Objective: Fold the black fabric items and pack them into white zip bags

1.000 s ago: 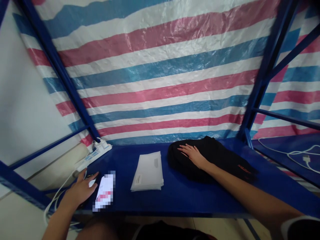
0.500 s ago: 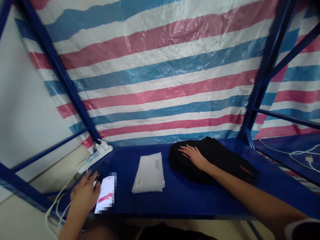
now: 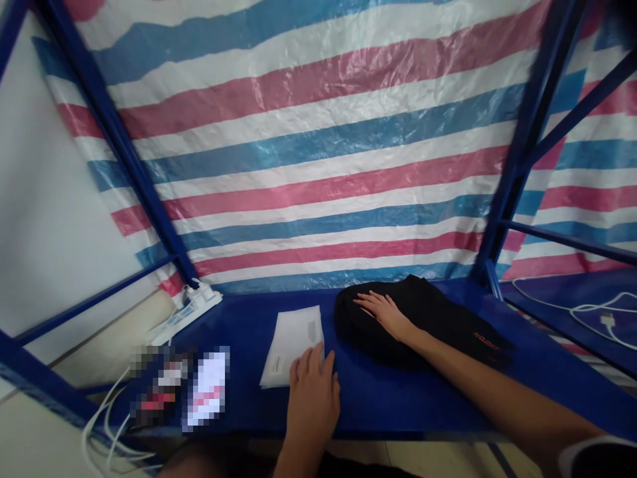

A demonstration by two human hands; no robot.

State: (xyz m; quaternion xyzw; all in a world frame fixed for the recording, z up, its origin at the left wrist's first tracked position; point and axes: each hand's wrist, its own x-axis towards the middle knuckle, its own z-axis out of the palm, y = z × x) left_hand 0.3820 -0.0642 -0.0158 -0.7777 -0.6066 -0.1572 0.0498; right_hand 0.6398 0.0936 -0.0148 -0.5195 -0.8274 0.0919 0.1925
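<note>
My left hand (image 3: 313,395) lies over the near right part of a stack of white, semi-clear document sleeves (image 3: 293,342), its fingers slightly apart and bent, with nothing seen in its grip. The stack lies flat on the blue shelf (image 3: 368,408). My right hand (image 3: 385,313) rests flat on top of a black cloth item (image 3: 428,312), perhaps a bag or folded garment, with small orange lettering at its right end. Its fingers are stretched out and spread.
Left on the shelf are a blurred-out lit screen (image 3: 206,388) and another blurred-out dark item (image 3: 162,392). Behind them sits a white power strip (image 3: 192,312) with plugs. White cables (image 3: 107,425) hang at the left edge. Blue metal posts (image 3: 517,153) frame a striped plastic sheet (image 3: 318,153).
My left hand has moved right, from the dark item beside the lit screen to the document sleeves. My right hand stays on the black cloth item.
</note>
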